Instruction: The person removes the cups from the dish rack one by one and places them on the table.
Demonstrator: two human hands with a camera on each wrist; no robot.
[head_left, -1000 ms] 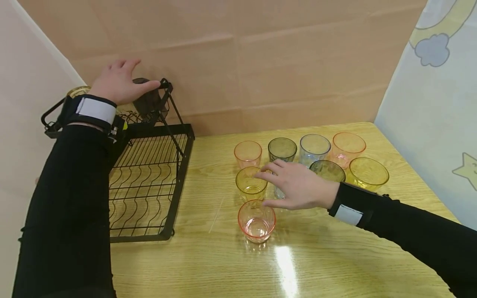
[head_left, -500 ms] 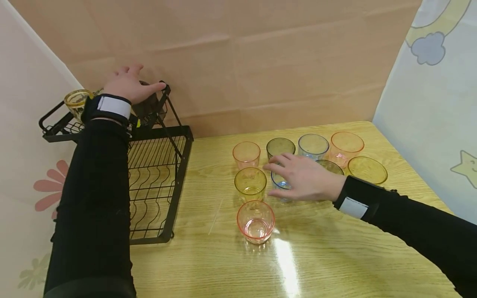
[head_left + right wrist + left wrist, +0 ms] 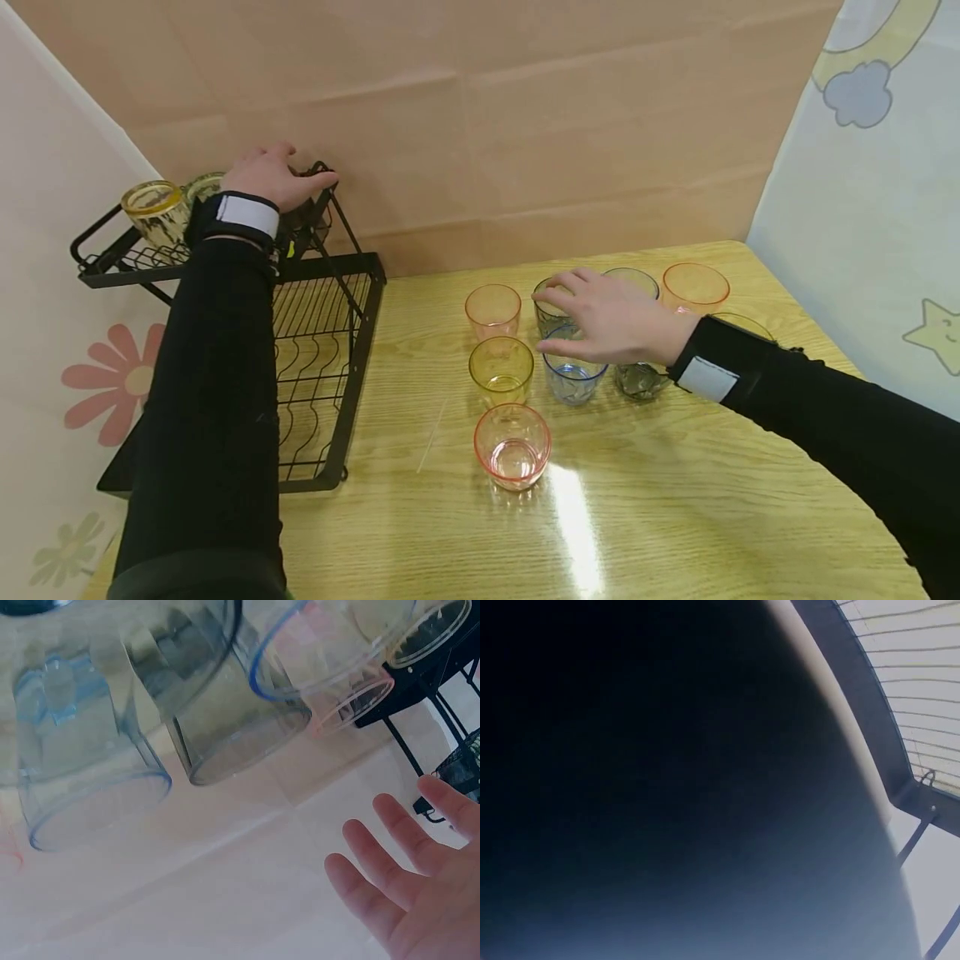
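My left hand (image 3: 270, 177) reaches over the upper tier of a black dish rack (image 3: 367, 333), thumb stretched towards its corner. A dark glass (image 3: 302, 215) stands below the hand, mostly hidden by it. A blurred dark shape (image 3: 667, 772) fills most of the left wrist view. Over the glasses on the table, my right hand (image 3: 615, 312) has its fingers spread, also seen as a bare hand (image 3: 409, 874) in the right wrist view. It overlaps a blue-rimmed glass (image 3: 573, 383) and a dark green glass (image 3: 551, 321). Another dark green glass (image 3: 641, 382) is partly behind the wrist.
Left on the rack's upper tier are a yellow glass (image 3: 153, 212) and a greenish glass (image 3: 202, 185). On the table (image 3: 420, 533) stand a pink glass (image 3: 513, 458), a yellow glass (image 3: 502, 375), an orange-rimmed glass (image 3: 492, 312) and several others further right. A wall closes off the back.
My left hand has shifted right and slightly down over the dark glass, uncovering the yellow and greenish glasses. My right hand has moved back and slightly right, away from the front pink glass.
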